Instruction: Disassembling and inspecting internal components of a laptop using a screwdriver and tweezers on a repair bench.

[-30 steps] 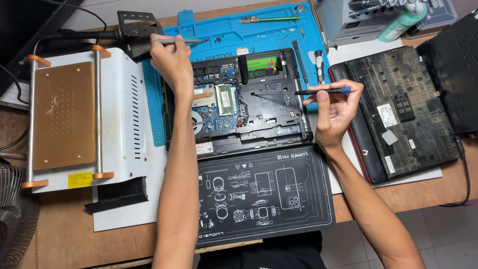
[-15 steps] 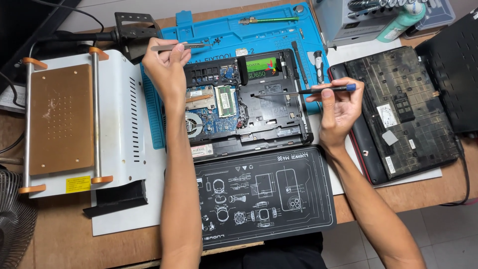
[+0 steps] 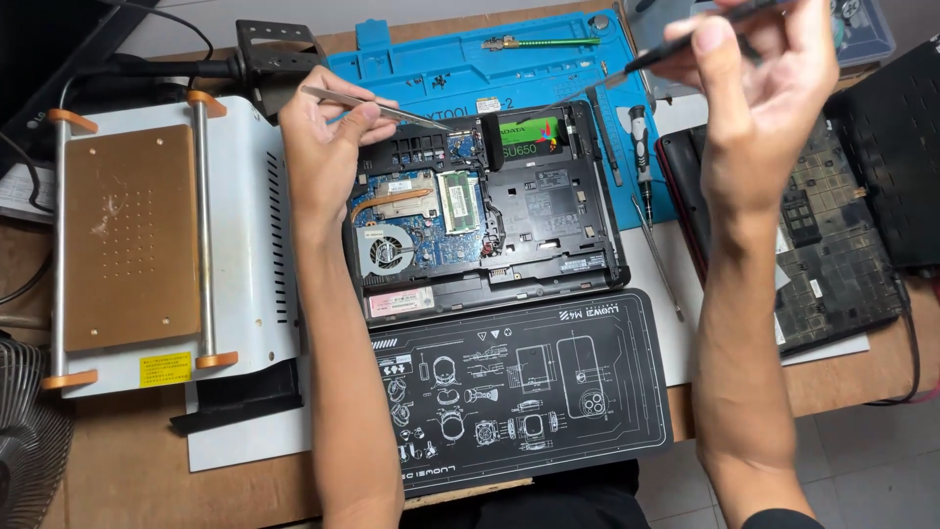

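An opened laptop base (image 3: 548,211) lies in the middle of the desk, its blue circuit board, fan (image 3: 382,250) and memory module exposed. My left hand (image 3: 328,137) holds metal tweezers (image 3: 377,108) whose tips reach the board's upper left area. My right hand (image 3: 754,88) is raised high at the upper right, gripping a dark screwdriver (image 3: 685,39) that points left, well above the laptop.
A white heating machine with a brown plate (image 3: 127,235) stands at the left. A blue work mat (image 3: 470,69) lies behind the laptop, a black printed mat (image 3: 519,387) in front. A removed black cover (image 3: 842,235) rests at the right. Loose tools (image 3: 641,137) lie beside the laptop.
My right hand rose from beside the laptop's right edge to high at the upper right with the screwdriver. The left hand's tweezers dipped toward the board. The view moved closer.
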